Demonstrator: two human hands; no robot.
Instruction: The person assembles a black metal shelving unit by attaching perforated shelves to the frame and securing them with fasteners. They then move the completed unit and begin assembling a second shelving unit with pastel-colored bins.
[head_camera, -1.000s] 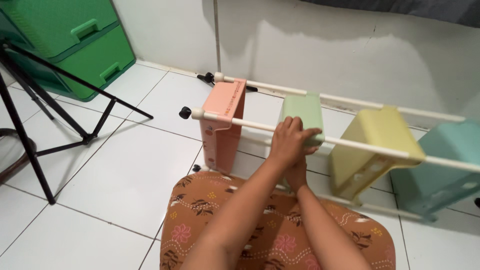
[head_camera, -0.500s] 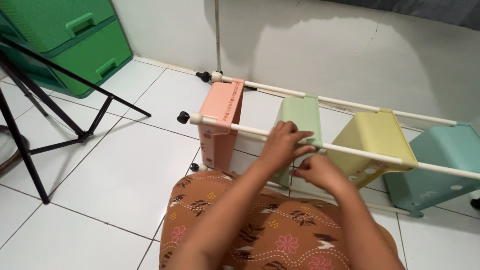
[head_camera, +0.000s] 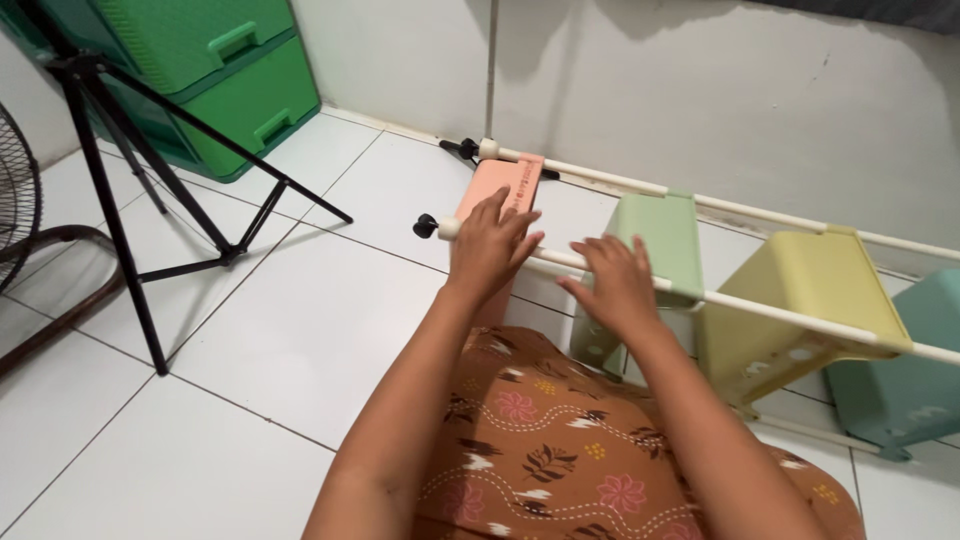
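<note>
A plastic rack lies on its side on the white tiled floor, its white poles (head_camera: 790, 315) threading four pastel shelf trays. My left hand (head_camera: 490, 245) lies flat on the near pole and on the pink tray (head_camera: 505, 180) at the rack's left end, fingers spread. My right hand (head_camera: 615, 280) rests with fingers apart on the near pole in front of the light green tray (head_camera: 660, 235). A yellow tray (head_camera: 815, 290) and a teal tray (head_camera: 915, 370) follow to the right. Neither hand grips anything firmly.
A black tripod (head_camera: 130, 200) stands at the left, with part of a fan (head_camera: 25, 230) at the left edge. A green plastic drawer unit (head_camera: 215, 70) sits in the back left corner against the white wall. My lap in brown patterned cloth (head_camera: 560, 450) fills the foreground.
My left hand has shifted left from the green tray onto the pink tray. My right hand has come up onto the pole by the green tray. The view has turned slightly.
</note>
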